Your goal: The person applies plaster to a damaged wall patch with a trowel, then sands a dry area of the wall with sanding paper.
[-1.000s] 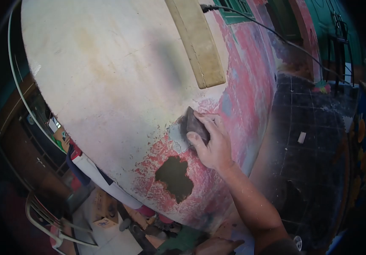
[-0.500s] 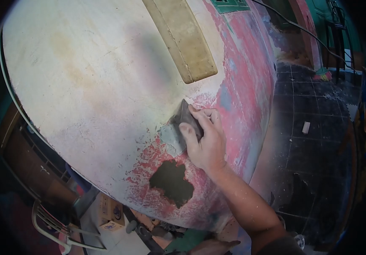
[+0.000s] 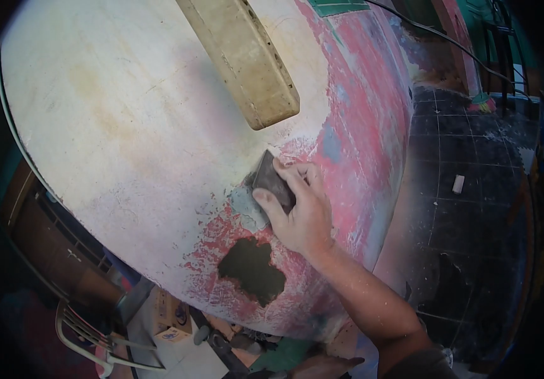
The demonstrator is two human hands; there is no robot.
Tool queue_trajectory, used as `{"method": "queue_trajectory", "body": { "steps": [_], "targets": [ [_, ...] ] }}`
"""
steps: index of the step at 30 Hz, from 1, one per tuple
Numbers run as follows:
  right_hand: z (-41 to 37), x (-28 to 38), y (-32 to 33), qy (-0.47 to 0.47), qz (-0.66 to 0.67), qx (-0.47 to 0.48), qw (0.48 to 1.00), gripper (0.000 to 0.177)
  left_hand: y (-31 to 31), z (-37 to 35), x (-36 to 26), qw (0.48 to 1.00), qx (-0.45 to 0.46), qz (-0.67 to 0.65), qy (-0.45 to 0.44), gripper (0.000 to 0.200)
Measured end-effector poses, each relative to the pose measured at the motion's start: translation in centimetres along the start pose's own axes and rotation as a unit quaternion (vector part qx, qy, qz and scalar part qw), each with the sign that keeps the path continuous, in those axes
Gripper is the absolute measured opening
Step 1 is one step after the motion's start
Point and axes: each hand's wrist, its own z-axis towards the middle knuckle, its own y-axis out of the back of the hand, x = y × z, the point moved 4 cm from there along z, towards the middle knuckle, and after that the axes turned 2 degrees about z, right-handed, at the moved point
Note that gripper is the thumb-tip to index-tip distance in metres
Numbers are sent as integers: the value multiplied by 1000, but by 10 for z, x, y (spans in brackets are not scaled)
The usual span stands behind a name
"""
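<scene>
A dark, flat rectangular pad (image 3: 274, 183) is gripped between the thumb and fingers of my right hand (image 3: 303, 211), its face against a large curved panel (image 3: 133, 126). The panel is whitish on the left and mottled pink and red on the right. Just left of the pad shows a grey-blue patch (image 3: 245, 205). Below the hand is a dark, ragged-edged patch (image 3: 254, 270) ringed by red. A long yellowish block (image 3: 240, 63) lies over the panel above the pad. My left hand does not show.
Dark tiled floor (image 3: 455, 234) lies on the right, with a small white block (image 3: 458, 184) on it. A cable (image 3: 439, 36) crosses the upper right. At the lower left are a chair (image 3: 85, 328), a cardboard box (image 3: 172, 314) and a wooden door (image 3: 57, 243).
The yellowish block has shifted left in view and shows more of its side. My right hand and the pad have moved slightly left. The view has shifted a little.
</scene>
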Motion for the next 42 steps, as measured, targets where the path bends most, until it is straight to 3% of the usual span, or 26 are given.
{"method": "queue_trajectory", "body": {
  "steps": [1,2,3,4,7,10,13,14,16,19,20,22,23,24,25,28,31,33,34,37,40,42],
  "targets": [
    [-5,1,1,8,0,0,1000,67,-7,-3,4,964,39,-196,174,51],
    [-10,4,2,9,-5,3,1000,66,4,-2,-6,998,-27,-37,-49,53],
    [-16,7,2,10,-10,7,1000,64,9,-10,-9,951,-89,124,-268,55],
    [-17,9,3,11,-16,13,1000,63,5,-21,-8,828,-143,275,-466,57],
    [-1,10,7,1,-17,1,1000,63,-1,-3,3,830,-173,268,-457,50],
    [11,-3,3,-28,7,-13,999,66,2,-16,-22,957,-88,170,-218,43],
    [-1,5,4,-27,-6,-6,1000,67,12,-42,-62,997,2,73,34,38],
    [1,5,4,-16,-8,-14,1000,67,12,-24,-42,984,-53,118,-126,36],
    [-5,3,2,-2,-11,-13,1000,66,-10,16,36,873,-148,179,-428,34],
    [7,5,3,-67,-17,21,997,67,-12,20,34,933,-38,21,-357,34],
    [8,5,2,-70,-14,16,997,68,-13,20,38,957,13,-87,-275,34],
    [11,5,1,-72,-10,0,997,69,-10,4,27,945,113,-290,-99,37],
    [9,5,0,-63,-10,0,998,69,-4,-3,13,981,41,-67,-175,38],
    [5,4,-2,-53,-9,0,999,69,0,-10,-1,956,-35,160,-242,40],
    [0,5,-3,-44,-8,2,999,69,-1,-16,-10,873,-109,376,-292,43],
    [-7,9,2,-51,10,19,998,65,1,-14,-8,862,-120,356,-341,46],
    [-1,9,10,-61,12,41,997,65,8,-23,-27,811,-190,317,-454,41],
    [9,-2,11,-68,-12,29,997,66,11,-21,-41,959,-104,211,-157,34],
    [11,-5,12,-71,-23,24,997,68,9,-25,-42,988,-56,146,2,32],
    [12,-8,14,-105,-18,30,994,67,-4,4,14,949,-112,77,-285,38],
    [8,-8,15,-70,-60,29,995,70,4,-3,1,994,-70,-18,-81,40],
    [9,-12,18,-51,-71,35,996,72,11,-29,-35,990,-79,-100,-59,39]
  ]
}}
